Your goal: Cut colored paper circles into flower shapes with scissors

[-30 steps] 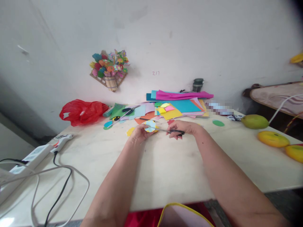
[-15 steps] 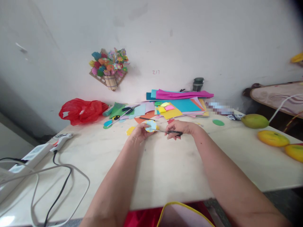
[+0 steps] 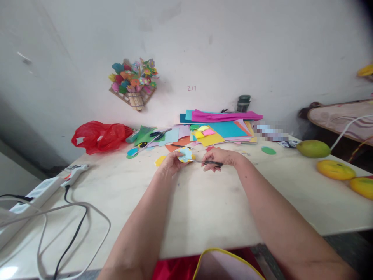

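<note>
My left hand (image 3: 174,163) pinches a light blue paper disc (image 3: 184,154) with yellow paper showing at its edge. Black-handled scissors (image 3: 215,163) are in my right hand (image 3: 214,158), with the blades pointing left and their tips at the disc's lower right edge. Left of my left hand lies a yellow paper piece (image 3: 160,160). A red paper piece (image 3: 209,148) is just behind my right hand, and a dark thin tool (image 3: 181,146) lies behind the disc.
Coloured paper sheets (image 3: 230,130) are stacked at the back. A red plastic bag (image 3: 100,137) and second scissors (image 3: 159,135) lie back left. Power strips (image 3: 37,191) with cables are at left, mangoes (image 3: 336,170) at right, and a green disc (image 3: 268,150) back right.
My right hand and the scissors have shifted slightly left relative to the disc. My left hand keeps hold of the disc in nearly the same place.
</note>
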{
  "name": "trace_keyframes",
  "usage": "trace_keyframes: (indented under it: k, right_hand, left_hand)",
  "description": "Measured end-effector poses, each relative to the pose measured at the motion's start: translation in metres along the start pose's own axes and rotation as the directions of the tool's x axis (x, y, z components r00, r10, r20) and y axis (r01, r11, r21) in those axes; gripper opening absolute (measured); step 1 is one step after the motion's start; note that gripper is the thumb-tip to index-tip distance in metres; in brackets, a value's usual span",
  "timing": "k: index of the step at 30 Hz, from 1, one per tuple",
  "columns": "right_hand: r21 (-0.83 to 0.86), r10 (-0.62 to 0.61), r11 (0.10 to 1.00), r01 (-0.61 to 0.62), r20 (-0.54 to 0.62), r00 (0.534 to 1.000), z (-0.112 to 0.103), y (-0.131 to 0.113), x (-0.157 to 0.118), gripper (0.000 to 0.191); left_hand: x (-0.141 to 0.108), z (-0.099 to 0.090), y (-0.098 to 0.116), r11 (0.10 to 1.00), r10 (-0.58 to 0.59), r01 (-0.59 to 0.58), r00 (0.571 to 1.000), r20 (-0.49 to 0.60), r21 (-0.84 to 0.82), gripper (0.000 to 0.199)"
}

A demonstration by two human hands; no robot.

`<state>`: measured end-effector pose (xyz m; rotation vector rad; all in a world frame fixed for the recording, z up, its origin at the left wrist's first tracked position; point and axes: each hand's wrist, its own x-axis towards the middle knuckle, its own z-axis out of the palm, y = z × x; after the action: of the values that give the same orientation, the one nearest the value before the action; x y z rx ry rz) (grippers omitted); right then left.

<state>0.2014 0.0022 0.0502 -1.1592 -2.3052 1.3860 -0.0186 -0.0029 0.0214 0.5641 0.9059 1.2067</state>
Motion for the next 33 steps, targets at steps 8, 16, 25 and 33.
trace_keyframes:
  k: [8, 16, 25, 33]
  right_hand:
    - [0.010, 0.001, 1.000, -0.001, -0.023, 1.000, 0.0012, -0.0024, -0.0014, 0.034]
    - [0.005, -0.018, 1.000, 0.018, -0.019, 1.000, -0.0004, 0.0023, 0.0022, 0.040]
    - [0.007, -0.032, 0.999, 0.032, -0.011, 0.999, -0.0008, 0.0031, 0.0033, 0.038]
    - [0.032, -0.031, 0.999, 0.031, -0.007, 0.999, -0.0014, 0.0037, 0.0029, 0.039]
  left_hand:
    - [0.0015, -0.0015, 0.0002, 1.000, -0.006, 0.006, 1.000, -0.011, -0.027, 0.030]
    - [0.0032, -0.0030, -0.0006, 0.999, -0.003, 0.003, 1.000, -0.014, -0.040, 0.033]
    - [0.0044, -0.0035, 0.0005, 0.997, -0.020, 0.019, 1.000, -0.009, -0.071, 0.039]
    - [0.0027, -0.0011, 0.0003, 0.996, -0.035, 0.032, 0.999, -0.026, -0.084, 0.039]
